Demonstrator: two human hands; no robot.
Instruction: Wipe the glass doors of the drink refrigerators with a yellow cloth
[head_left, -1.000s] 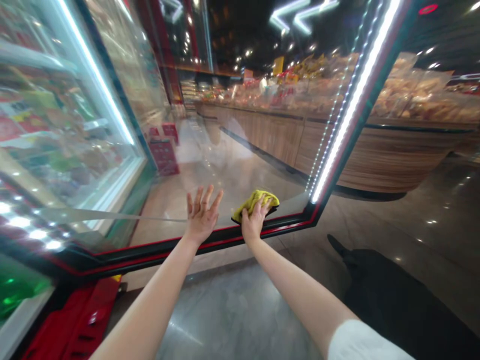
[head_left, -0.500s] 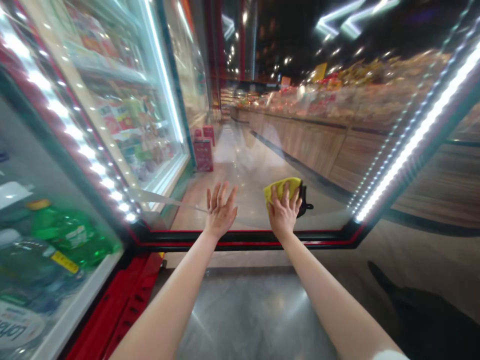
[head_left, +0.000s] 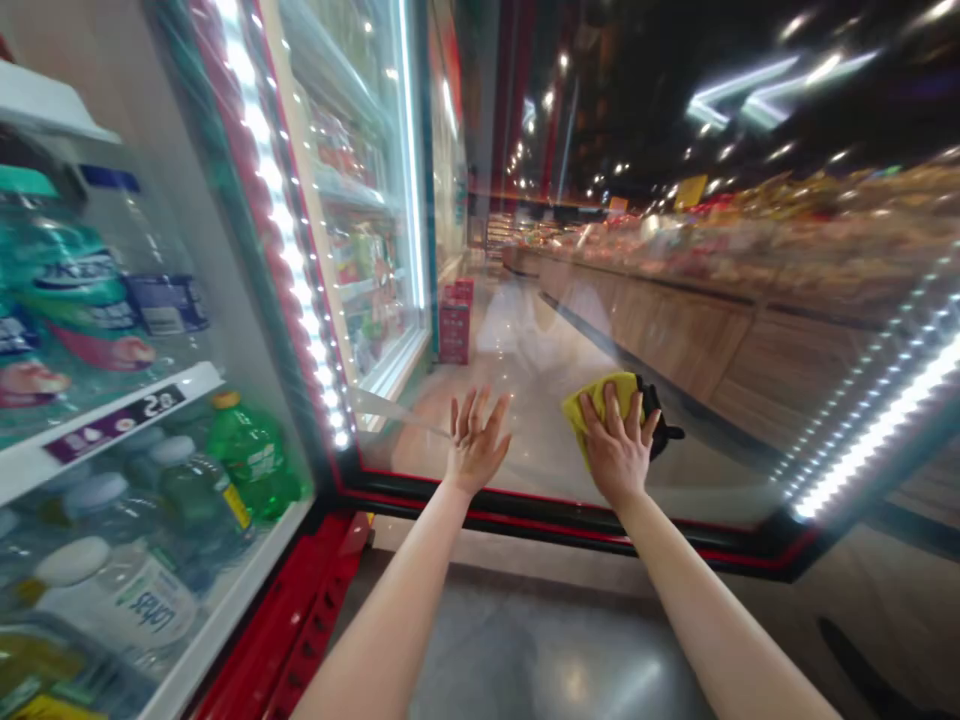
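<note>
The yellow cloth [head_left: 574, 412], bunched near the bottom rail [head_left: 555, 517] a second ago, now lies flatter and higher on the glass door [head_left: 538, 440], under the right hand [head_left: 621, 455], its fingers spread across it. The left hand [head_left: 474, 452], fingers parted, seems to touch the glass door too, though contact is hard to confirm.

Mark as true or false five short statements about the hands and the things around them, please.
1. The right hand lies flat on a yellow cloth against the glass pane. True.
2. The left hand grips a bottle. False: its fingers are spread and it holds nothing.
3. The bottom bar of the frame is black with red lines. True.
4. The light strip on the right is dark. False: it shines white.
5. The green bottle has an orange cap. True.
</note>
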